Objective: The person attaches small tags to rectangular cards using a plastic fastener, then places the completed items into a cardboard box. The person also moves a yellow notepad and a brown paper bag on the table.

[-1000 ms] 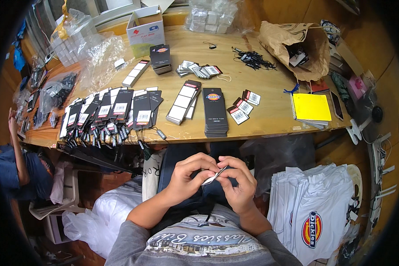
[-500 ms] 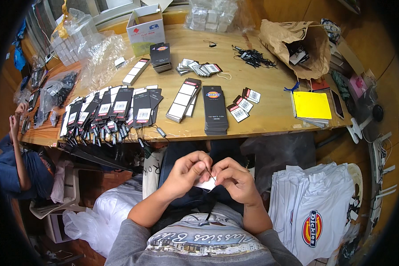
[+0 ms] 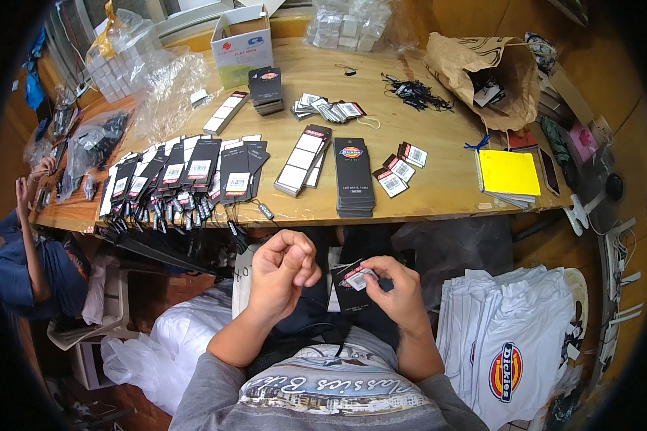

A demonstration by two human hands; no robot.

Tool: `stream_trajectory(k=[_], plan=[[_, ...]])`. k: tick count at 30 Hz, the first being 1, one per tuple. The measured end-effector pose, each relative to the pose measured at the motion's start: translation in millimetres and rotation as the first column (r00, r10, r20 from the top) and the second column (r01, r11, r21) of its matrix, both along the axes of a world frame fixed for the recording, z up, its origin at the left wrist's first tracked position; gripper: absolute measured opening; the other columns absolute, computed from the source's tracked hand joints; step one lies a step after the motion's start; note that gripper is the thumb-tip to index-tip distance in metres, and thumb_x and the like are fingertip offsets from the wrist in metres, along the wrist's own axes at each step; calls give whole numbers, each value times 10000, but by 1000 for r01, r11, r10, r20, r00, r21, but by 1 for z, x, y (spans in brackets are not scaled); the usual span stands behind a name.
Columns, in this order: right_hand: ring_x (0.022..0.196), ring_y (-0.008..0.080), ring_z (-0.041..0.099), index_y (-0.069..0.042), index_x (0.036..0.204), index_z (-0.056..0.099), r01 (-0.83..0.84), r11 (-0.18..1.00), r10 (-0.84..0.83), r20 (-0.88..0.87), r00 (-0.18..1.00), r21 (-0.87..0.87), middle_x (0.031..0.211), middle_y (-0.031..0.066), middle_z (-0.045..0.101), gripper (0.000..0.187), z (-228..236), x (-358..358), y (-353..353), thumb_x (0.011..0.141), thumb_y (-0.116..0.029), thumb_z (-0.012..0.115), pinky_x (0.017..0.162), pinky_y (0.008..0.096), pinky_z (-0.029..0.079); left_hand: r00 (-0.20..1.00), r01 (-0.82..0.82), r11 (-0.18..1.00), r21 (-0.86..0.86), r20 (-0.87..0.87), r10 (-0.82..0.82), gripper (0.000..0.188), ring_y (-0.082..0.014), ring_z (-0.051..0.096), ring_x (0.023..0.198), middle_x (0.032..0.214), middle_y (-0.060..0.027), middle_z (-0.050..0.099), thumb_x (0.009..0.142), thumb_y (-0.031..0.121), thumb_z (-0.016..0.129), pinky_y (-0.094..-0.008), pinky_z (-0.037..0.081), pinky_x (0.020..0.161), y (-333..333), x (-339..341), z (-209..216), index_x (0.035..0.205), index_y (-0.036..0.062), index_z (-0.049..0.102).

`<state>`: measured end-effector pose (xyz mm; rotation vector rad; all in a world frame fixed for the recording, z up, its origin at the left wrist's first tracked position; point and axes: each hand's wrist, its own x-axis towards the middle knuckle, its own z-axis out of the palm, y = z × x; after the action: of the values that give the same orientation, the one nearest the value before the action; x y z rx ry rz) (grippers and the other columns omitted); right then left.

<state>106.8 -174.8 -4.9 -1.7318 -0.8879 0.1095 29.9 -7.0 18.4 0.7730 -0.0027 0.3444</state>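
Note:
Between the thumb and fingers of my right hand is a small white barcode tag. A larger black hang tag dangles under it, overlapped by the small one. My left hand is raised to the left, apart from the tags. Its fingers are curled with the thumb pressed in; anything inside them is too small to make out. Both hands are over my lap, in front of the table edge. Nearest on the table are a stack of black hang tags and several small barcode tags.
Finished-looking tags with black strings spread along the table's left front. Behind lie loose black strings, a paper bag and an open box. A yellow pad is at right, above folded white shirts. Another person sits at far left.
My hands have separated: the left has moved up and left, away from the tags. The right has turned slightly, and the black hang tag and barcode tag now show face up.

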Motion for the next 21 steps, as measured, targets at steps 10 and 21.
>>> stream_trajectory(k=[10,21], plan=[[756,119,551,25,862,521,-79,958,154,-262,953,277,833,82,560,165,-19,1,-2,711,92,520,668,219,437,961,269,769,579,-217,-173,325,-153,430,1054,1106,-84,465,801,-77,353,-268,318,899,7,9,-13,1115,-8,396],[788,128,525,18,863,491,-90,935,193,-279,941,344,861,95,526,168,-13,4,-8,724,112,485,706,218,420,894,417,786,456,-363,-263,107,-78,531,630,689,-45,586,741,48,587,-197,430,591,18,3,-11,796,-43,601]])
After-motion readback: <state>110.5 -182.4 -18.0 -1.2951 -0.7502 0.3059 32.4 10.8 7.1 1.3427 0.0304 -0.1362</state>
